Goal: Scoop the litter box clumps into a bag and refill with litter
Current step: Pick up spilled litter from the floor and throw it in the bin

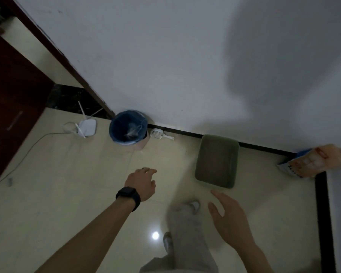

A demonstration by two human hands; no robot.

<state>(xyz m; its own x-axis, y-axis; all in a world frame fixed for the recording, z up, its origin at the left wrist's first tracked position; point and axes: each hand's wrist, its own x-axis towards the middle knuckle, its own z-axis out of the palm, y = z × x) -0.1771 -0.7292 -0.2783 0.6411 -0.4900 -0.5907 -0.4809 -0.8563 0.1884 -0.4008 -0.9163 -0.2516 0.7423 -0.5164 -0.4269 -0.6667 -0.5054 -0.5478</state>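
Litter box (217,160) sits by the far wall (165,66), scoop (159,133) left of it beside the lined bin (114,133). Left hand (142,184) and right hand (230,219) hang empty, fingers relaxed. Clumps may spill crossing that gap.

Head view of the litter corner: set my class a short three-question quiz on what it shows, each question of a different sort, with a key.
1. True or false: the white scoop lies on the floor between the bin and the green litter box.
2. What do the left hand and the right hand hold? A) the scoop B) nothing C) a broom
3. Fill in: the bin's liner is ___ in colour.
Key: 1 true; 2 B; 3 blue.
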